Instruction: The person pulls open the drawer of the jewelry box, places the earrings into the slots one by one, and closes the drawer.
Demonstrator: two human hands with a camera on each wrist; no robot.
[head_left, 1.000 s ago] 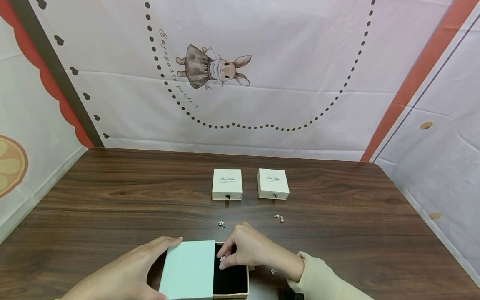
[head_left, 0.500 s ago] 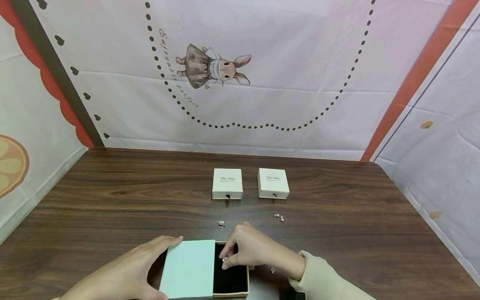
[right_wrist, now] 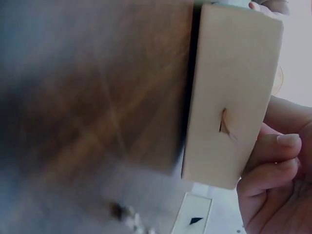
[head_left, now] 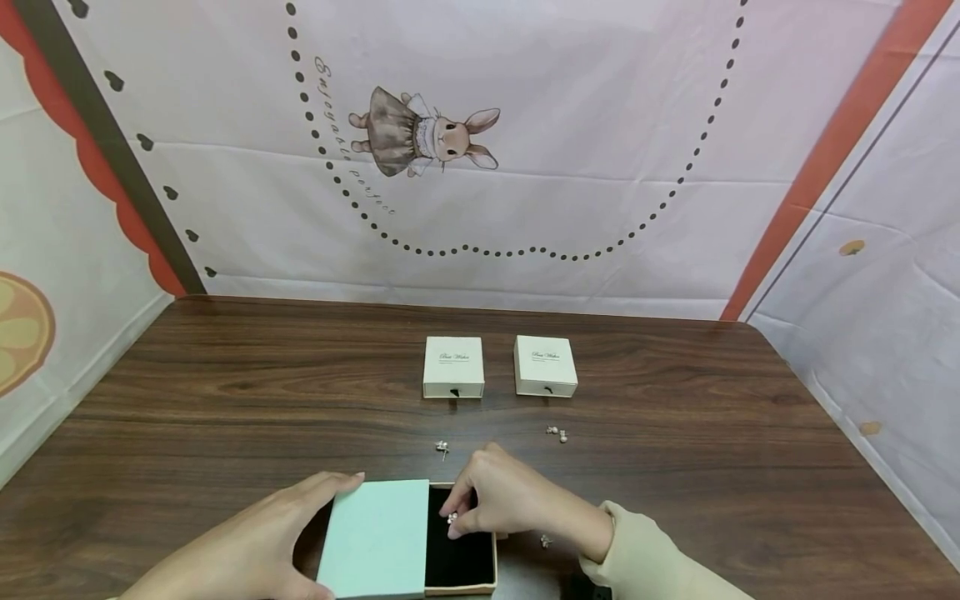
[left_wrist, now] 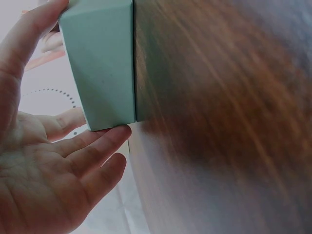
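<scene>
pinching a small shiny trinket (head_left: 452,518) over a black-lined drawer (head_left: 465,571): right hand (head_left: 501,493), while the left hand (head_left: 266,537) grips the mint sleeve (head_left: 375,537).
only the head view shows the trinket; the right wrist view adds the drawer's pale front and ribbon tab (right_wrist: 225,122), the left wrist view the fingertips at the sleeve's far side. the drawer's far rim runs just beyond the right fingertips. tabletop (head_left: 187,417) stretches left of the left hand; two white boxes (head_left: 453,367) sit well beyond both hands.
</scene>
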